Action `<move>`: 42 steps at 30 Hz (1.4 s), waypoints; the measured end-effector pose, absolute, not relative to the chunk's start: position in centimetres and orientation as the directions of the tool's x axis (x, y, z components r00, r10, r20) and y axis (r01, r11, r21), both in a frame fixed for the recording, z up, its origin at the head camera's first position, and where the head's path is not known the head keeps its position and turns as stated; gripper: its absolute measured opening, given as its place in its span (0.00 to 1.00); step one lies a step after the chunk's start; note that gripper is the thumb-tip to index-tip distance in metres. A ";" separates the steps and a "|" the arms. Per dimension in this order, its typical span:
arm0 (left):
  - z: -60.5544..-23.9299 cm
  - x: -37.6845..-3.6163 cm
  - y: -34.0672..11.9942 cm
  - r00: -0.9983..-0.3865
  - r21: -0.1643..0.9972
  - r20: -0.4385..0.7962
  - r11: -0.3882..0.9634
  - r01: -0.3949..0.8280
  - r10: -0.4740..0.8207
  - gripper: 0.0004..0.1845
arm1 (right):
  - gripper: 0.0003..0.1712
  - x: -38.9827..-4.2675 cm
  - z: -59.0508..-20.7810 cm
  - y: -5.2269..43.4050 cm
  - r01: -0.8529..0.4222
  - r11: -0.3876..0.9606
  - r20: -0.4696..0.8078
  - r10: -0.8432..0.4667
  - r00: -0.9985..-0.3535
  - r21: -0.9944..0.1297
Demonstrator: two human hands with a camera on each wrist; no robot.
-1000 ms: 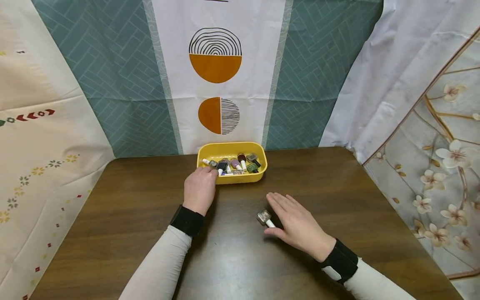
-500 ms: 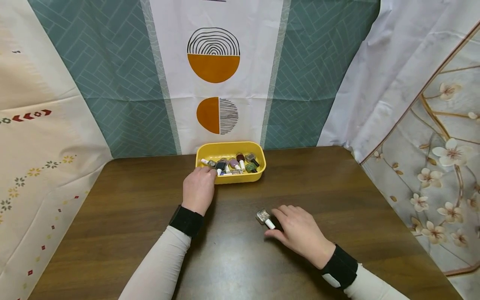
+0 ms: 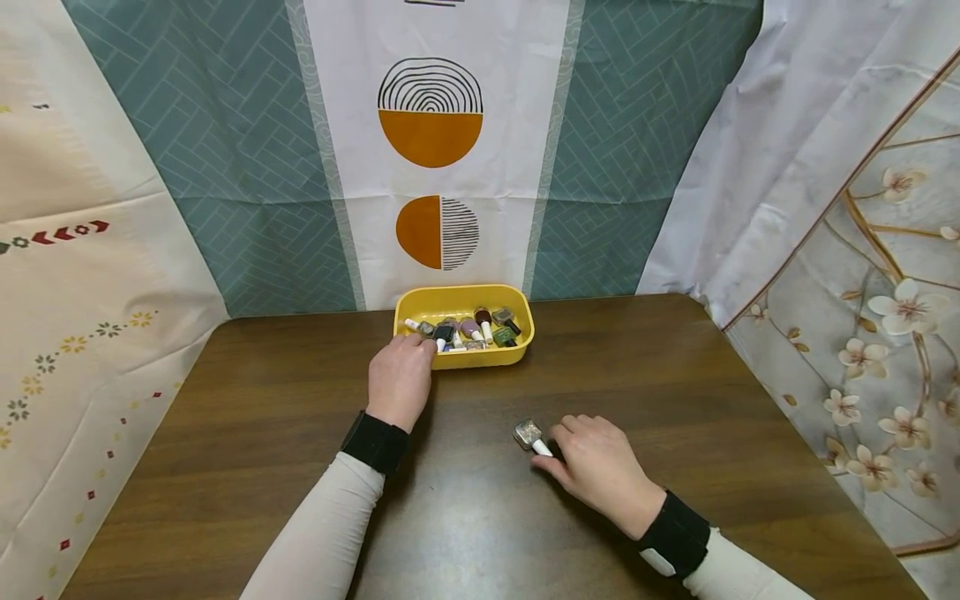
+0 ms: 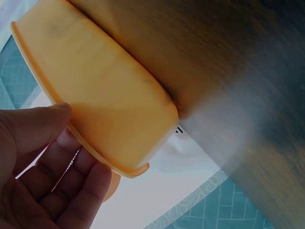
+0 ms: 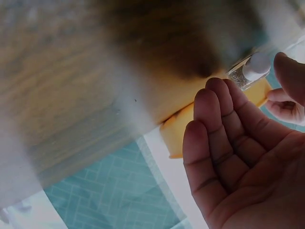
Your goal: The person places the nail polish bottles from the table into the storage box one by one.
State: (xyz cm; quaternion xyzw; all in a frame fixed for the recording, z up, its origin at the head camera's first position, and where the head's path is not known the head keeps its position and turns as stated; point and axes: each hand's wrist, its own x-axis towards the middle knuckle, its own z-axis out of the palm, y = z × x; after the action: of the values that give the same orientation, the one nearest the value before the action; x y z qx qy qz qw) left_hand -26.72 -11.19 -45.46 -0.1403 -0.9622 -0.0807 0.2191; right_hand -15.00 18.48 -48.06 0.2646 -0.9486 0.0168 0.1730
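My left hand (image 3: 400, 379) holds the near left rim of a yellow plastic tray (image 3: 483, 358). In the left wrist view the thumb lies on the outer wall of the tray (image 4: 105, 86) and the fingers curl over its rim. A glittery nail polish bottle (image 3: 527, 432) with a white cap lies on the table in front of the tray. My right hand (image 3: 600, 467) is just right of it, thumb and fingers on either side of the cap (image 5: 258, 66). Seen from the right wrist, the fingers are slightly bent, with a gap between thumb and cap.
Several nail polish bottles (image 3: 469, 327) in dark, purple and green tones lie inside the tray. The wooden table (image 3: 285, 400) ends at a patterned cloth (image 3: 442, 167) hanging behind the tray. Floral cloth (image 3: 862, 375) hangs along the right side.
My right hand's fingers have drawn back and bent from a straight, flat pose, closing toward the cap of the nail polish bottle. My left hand and the tray have stayed put.
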 end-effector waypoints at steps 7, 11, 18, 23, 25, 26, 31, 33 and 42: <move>-45.6 -26.8 -11.2 -0.865 0.095 0.443 0.947 0.307 0.236 0.14 | 0.22 -15.1 -48.1 18.3 -0.506 0.859 0.343 -0.500 -0.795 0.079; -45.5 -26.8 -11.2 -0.865 0.089 0.442 0.947 0.308 0.240 0.14 | 0.20 -15.3 -48.1 18.2 -0.505 0.857 0.336 -0.508 -0.793 0.101; -45.4 -27.0 -11.3 -0.859 0.089 0.450 0.945 0.315 0.244 0.15 | 0.13 -15.7 -48.2 18.0 -0.525 0.847 0.312 -0.522 -0.794 0.082; -45.4 -27.0 -11.2 -0.862 0.088 0.446 0.947 0.310 0.241 0.15 | 0.12 -15.9 -48.2 17.9 -0.533 0.842 0.312 -0.530 -0.788 0.083; -45.5 -27.0 -11.2 -0.866 0.093 0.439 0.947 0.307 0.238 0.15 | 0.11 -15.9 -48.2 17.9 -0.535 0.840 0.313 -0.533 -0.786 0.087; -45.6 -27.0 -11.2 -0.868 0.096 0.438 0.947 0.307 0.236 0.15 | 0.11 -15.9 -48.2 17.9 -0.537 0.839 0.312 -0.535 -0.785 0.089; -45.5 -27.0 -11.2 -0.880 0.112 0.417 0.948 0.297 0.227 0.16 | 0.11 -15.9 -48.0 17.8 -0.542 0.836 0.314 -0.539 -0.782 0.085; -45.5 -27.0 -11.2 -0.883 0.113 0.413 0.950 0.292 0.222 0.16 | 0.11 -15.9 -47.9 17.7 -0.545 0.835 0.313 -0.539 -0.782 0.079; -45.5 -26.9 -11.2 -0.876 0.114 0.422 0.946 0.305 0.231 0.15 | 0.11 -15.9 -47.3 17.7 -0.539 0.839 0.292 -0.533 -0.794 0.067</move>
State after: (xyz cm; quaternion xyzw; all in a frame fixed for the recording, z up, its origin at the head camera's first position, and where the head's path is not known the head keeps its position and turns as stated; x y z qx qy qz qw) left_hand -26.86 -11.25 -45.49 -0.1390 -0.9645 -0.0887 0.2061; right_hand -15.90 17.72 -47.29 0.2832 -0.9470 0.0100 0.1513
